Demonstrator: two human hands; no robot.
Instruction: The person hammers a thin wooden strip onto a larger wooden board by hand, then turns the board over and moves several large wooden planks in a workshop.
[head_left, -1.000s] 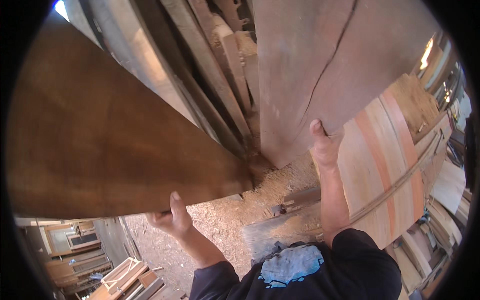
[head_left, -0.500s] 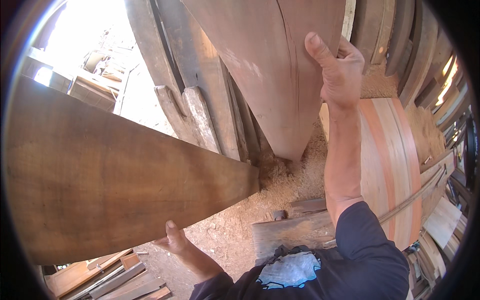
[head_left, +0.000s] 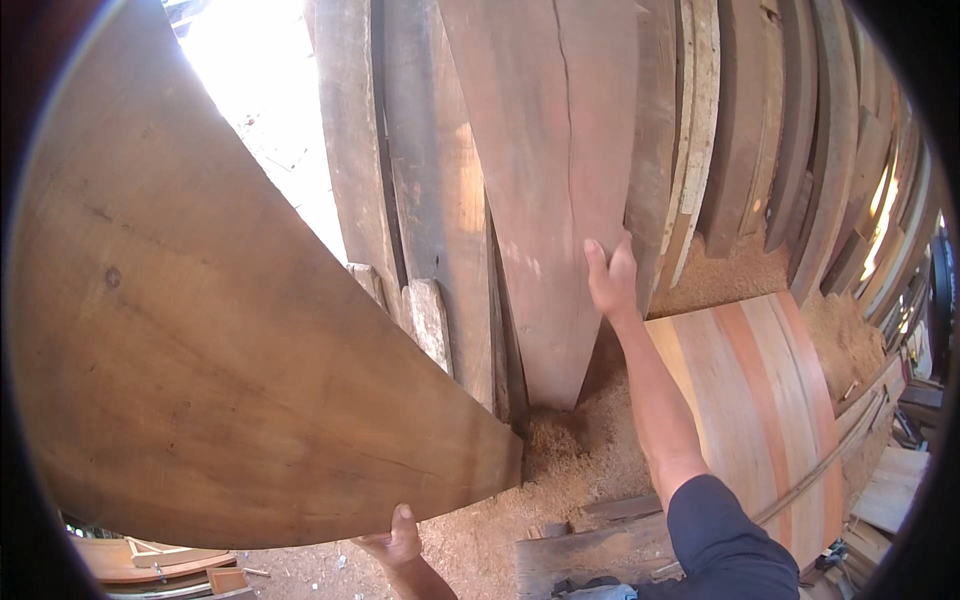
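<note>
My left hand [head_left: 395, 545] grips the lower edge of a wide brown wooden board [head_left: 220, 340], thumb over its face and fingers hidden behind. That board fills the left side, narrowing toward a lower end near the sawdust. Farther right, my right hand [head_left: 612, 275] is closed on the right edge of a pinkish-brown plank [head_left: 540, 180], its thumb on the face. A long dark crack runs down this plank, which stands upright with its foot in sawdust.
More planks [head_left: 430, 130] lean behind, and a row of boards [head_left: 745, 120] stands at the right. A striped light-and-reddish wood panel [head_left: 760, 400] lies beside my right arm. Sawdust [head_left: 560, 450] covers the ground. Wooden scraps [head_left: 150, 560] lie at lower left.
The left board has tilted more steeply and fills more of the view. My right hand appears lower along the cracked plank, which now leans back nearer the other planks. The view has shifted upward.
</note>
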